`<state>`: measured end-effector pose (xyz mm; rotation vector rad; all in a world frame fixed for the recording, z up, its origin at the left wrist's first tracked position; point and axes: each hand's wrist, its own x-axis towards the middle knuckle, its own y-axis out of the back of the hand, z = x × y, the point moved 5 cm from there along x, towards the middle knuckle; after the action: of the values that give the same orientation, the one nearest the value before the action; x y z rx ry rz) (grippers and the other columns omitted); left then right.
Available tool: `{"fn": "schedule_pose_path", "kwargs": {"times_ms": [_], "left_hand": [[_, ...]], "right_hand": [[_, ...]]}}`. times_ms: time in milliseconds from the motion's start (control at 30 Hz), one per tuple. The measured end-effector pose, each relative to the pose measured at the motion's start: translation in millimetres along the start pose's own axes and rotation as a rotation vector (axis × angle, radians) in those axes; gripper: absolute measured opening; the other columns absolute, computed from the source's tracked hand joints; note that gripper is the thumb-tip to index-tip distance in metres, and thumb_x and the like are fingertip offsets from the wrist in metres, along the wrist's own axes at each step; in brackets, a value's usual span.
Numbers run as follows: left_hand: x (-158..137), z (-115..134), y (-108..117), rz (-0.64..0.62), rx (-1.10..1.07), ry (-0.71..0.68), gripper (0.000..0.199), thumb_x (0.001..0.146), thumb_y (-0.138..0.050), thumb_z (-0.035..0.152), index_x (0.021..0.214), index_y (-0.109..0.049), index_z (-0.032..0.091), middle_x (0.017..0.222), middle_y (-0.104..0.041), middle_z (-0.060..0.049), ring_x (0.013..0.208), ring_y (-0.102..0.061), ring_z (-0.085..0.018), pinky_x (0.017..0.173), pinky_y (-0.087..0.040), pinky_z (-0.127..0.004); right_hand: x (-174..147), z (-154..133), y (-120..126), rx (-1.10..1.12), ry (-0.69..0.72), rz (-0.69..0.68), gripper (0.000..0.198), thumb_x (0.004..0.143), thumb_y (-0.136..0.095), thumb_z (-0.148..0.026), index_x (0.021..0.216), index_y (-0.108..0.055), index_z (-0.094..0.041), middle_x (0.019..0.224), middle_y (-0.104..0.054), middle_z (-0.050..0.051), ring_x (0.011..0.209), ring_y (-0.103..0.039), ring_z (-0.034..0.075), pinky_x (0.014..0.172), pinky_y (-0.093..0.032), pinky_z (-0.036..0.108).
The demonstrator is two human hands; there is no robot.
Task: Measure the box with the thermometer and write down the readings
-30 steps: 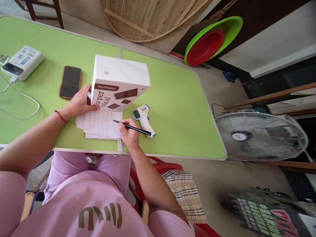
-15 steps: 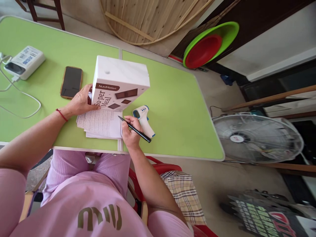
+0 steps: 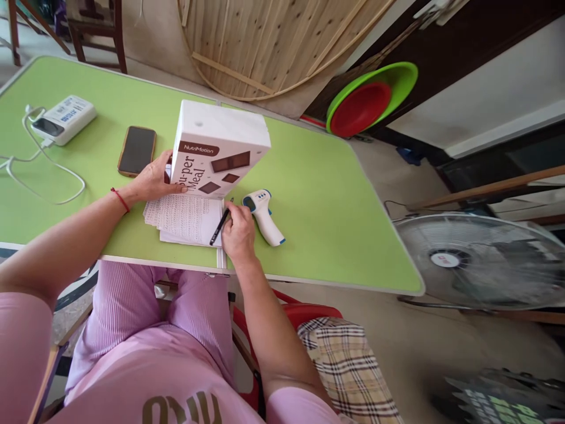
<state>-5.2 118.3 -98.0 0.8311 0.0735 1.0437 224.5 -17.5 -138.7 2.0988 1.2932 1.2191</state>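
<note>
A white carton (image 3: 219,144) printed "NutriMotion Su-per Meal" stands tilted on the green table (image 3: 326,194). My left hand (image 3: 153,179) rests against its left side, fingers on the carton. Under the carton lie sheets of handwritten paper (image 3: 185,219). My right hand (image 3: 239,231) sits at the paper's right edge, holding a black pen (image 3: 219,226) that points down toward me across the sheet. A white and blue infrared thermometer (image 3: 263,215) lies just right of that hand.
A smartphone (image 3: 136,151) lies face up left of the carton. A white power bank (image 3: 65,119) with a white cable (image 3: 48,171) sits at the far left. A floor fan (image 3: 481,262) stands to the right; green and red basins (image 3: 368,100) lean at the back.
The pen has swung in my right hand, from pointing left over the paper to lying nearly upright along the sheet's edge. The camera tilted slightly; my left hand stayed on the carton.
</note>
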Motion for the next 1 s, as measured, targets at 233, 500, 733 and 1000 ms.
{"fn": "schedule_pose_path", "kwargs": {"times_ms": [233,500,733,1000], "left_hand": [[5,-1,4,-0.004,0.011,0.027,0.091,0.064,-0.084,0.065,0.135,-0.049,0.02,0.133,-0.061,-0.016,0.118,-0.063,-0.038,0.096,-0.057,-0.05],[7,-7,8,0.044,0.033,0.019,0.092,0.059,-0.089,0.064,0.131,-0.053,0.019,0.123,-0.065,-0.015,0.109,-0.067,-0.037,0.095,-0.056,-0.052],[1,7,10,0.044,0.024,0.021,0.096,0.066,-0.078,0.078,0.136,-0.051,0.018,0.126,-0.065,-0.018,0.112,-0.066,-0.037,0.095,-0.056,-0.051],[-3,7,8,0.016,0.025,0.026,0.094,0.062,-0.077,0.081,0.131,-0.053,0.022,0.122,-0.068,-0.015,0.109,-0.068,-0.036,0.095,-0.057,-0.052]], "right_hand": [[9,0,0,0.032,-0.034,-0.025,0.043,0.083,-0.045,-0.016,0.115,-0.074,-0.019,0.101,-0.068,0.013,0.102,-0.064,0.029,0.098,-0.054,0.049],[29,-1,2,0.013,-0.068,-0.225,0.047,0.068,-0.073,-0.026,0.114,-0.076,-0.018,0.101,-0.071,0.011,0.084,-0.065,0.026,0.086,-0.057,0.047],[55,2,8,-0.014,0.087,-0.425,0.039,0.067,-0.073,-0.016,0.105,-0.081,-0.023,0.093,-0.071,0.007,0.076,-0.061,0.021,0.08,-0.054,0.041],[52,8,6,0.02,0.104,-0.453,0.029,0.076,-0.068,-0.023,0.101,-0.08,-0.023,0.096,-0.071,0.007,0.075,-0.063,0.02,0.073,-0.053,0.038]]}}
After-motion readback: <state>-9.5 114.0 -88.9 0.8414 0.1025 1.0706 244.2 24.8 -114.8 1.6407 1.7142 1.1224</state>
